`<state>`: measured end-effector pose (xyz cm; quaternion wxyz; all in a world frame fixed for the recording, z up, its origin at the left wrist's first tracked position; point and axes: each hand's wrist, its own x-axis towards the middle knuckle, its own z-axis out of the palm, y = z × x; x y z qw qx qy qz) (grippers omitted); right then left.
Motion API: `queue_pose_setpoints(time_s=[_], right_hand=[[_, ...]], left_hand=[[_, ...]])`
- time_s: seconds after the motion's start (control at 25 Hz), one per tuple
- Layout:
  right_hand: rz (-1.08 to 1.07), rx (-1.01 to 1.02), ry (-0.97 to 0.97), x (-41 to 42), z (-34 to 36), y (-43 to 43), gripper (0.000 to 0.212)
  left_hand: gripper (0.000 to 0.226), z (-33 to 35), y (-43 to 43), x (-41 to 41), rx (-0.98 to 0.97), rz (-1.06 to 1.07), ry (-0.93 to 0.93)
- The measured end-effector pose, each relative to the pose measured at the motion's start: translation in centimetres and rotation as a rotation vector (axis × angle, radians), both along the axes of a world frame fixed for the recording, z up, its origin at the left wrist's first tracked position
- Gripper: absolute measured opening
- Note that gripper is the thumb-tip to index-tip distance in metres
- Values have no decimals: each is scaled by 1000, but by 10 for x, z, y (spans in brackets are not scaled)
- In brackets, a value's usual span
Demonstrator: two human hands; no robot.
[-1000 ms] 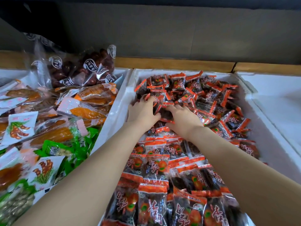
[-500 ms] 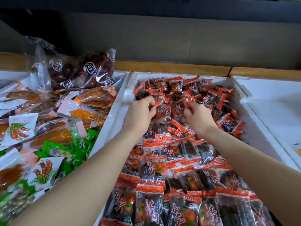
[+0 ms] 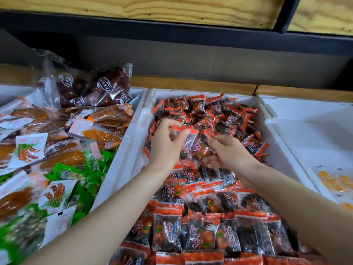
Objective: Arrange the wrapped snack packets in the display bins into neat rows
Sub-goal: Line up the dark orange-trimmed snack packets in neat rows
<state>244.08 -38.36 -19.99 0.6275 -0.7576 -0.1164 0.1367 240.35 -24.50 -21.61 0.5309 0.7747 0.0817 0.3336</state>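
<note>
**Two hands, two packets, over the middle bin (image 3: 145, 115)**

In the head view, the left hand (image 3: 165, 146) pinched one packet (image 3: 186, 144) by its orange top seal. The right hand (image 3: 231, 153) gripped a second packet (image 3: 200, 148) touching the first. Both packets' long axes pointed toward the bin's far end. The loose heap (image 3: 219, 111) lay just beyond the fingertips at that far end, about equally near either hand. The neat rows (image 3: 202, 232) filled the near end, under the forearms. I counted two held packets; those in the heap and rows were too many to count.
</note>
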Motion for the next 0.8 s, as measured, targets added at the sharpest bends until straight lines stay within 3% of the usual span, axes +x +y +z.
queue_pose_setpoints(time_s=[0.08, 0.2, 0.36, 0.44, 0.6, 0.8], right_hand=[[-16, -70, 25, -2, 0, -10, 18], [56, -234, 30, -6, -6, -21, 26], [237, -622, -198, -7, -24, -23, 23], [324, -740, -220, -7, -33, -18, 17], [434, -776, -218, -8, -44, -6, 13], [363, -729, -325, -13, -52, -6, 9]], left_hand=[[8, -3, 2, -11, -131, -7, 79], [11, -8, 4, -26, -171, 7, 141], [16, -13, 7, -29, -210, 47, 191], [18, -13, 9, -29, -233, 53, 209], [19, -12, 11, -31, -255, 46, 230], [12, -12, 10, -34, -297, -20, 242]])
